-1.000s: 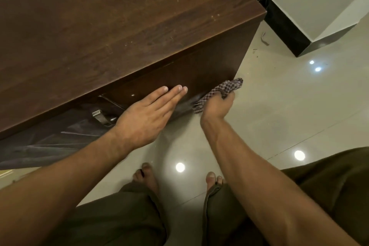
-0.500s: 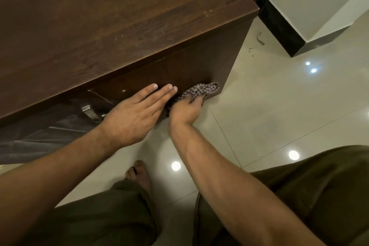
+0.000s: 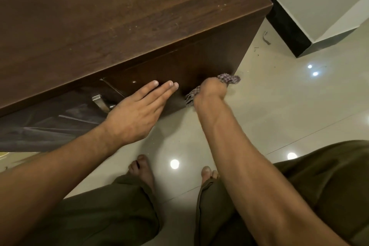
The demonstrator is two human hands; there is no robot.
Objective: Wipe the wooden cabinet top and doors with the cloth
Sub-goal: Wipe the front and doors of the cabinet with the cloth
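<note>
A dark wooden cabinet fills the upper left; its top carries pale dust specks. The right-hand door is dark and glossy. My right hand is closed around a checked cloth and presses it low on that door, near the cabinet's right corner. One end of the cloth sticks out past the corner and another hangs under my wrist. My left hand lies flat on the door with its fingers straight and together, beside a metal handle.
The left door is covered in wrinkled plastic film. Glossy pale floor tiles reflect ceiling lights. A white wall with a black skirting stands behind the cabinet's right side, with small debris on the floor. My bare feet and olive trousers are below.
My right hand swept the cloth left along the door's lower part, then back right to the cabinet's corner. My left hand has stayed flat on the door.
</note>
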